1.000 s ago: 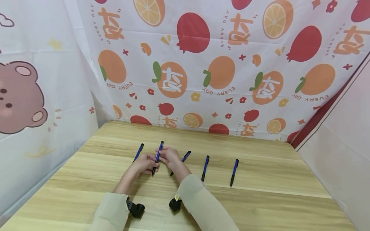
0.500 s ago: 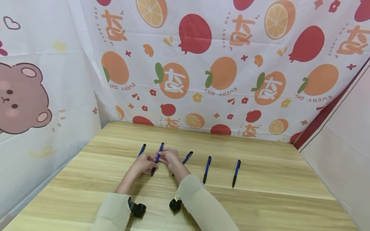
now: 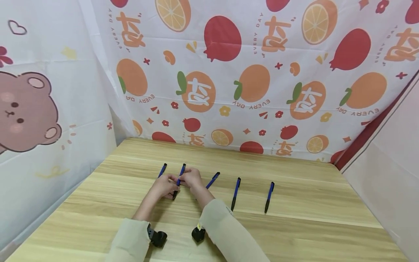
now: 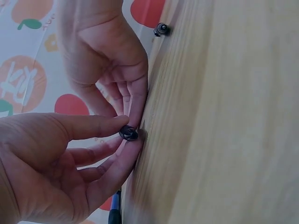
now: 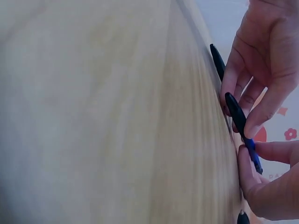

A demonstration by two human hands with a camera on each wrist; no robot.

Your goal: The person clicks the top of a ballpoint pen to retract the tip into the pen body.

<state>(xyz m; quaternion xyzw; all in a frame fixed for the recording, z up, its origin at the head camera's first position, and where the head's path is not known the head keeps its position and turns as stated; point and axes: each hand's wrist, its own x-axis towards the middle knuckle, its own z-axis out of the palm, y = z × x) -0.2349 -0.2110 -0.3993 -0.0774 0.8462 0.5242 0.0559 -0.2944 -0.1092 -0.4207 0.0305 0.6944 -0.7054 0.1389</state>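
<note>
A blue pen (image 3: 181,175) with black ends is held between my two hands, slanting over the wooden table. My left hand (image 3: 164,186) pinches its lower black part between thumb and fingers; the left wrist view looks along the pen's black end (image 4: 128,133). Higher on the barrel, my right hand (image 3: 192,178) pinches the blue part, as the right wrist view shows at the thumb and fingers (image 5: 273,151). Another blue pen (image 3: 162,170) lies just left, partly hidden by my left hand. A slanted pen (image 3: 213,179) lies partly behind my right forearm.
Two more blue pens, one (image 3: 236,193) right of my right arm and one (image 3: 269,197) farther right, lie on the wooden table (image 3: 311,233). A fruit-print cloth (image 3: 222,83) hangs behind the table, and a bear-print cloth (image 3: 29,109) hangs at left.
The head view has swung slightly, so the background sits farther right. Against the pens on the table, both hands and the held pen have shifted slightly left, the pen's top a little lower.
</note>
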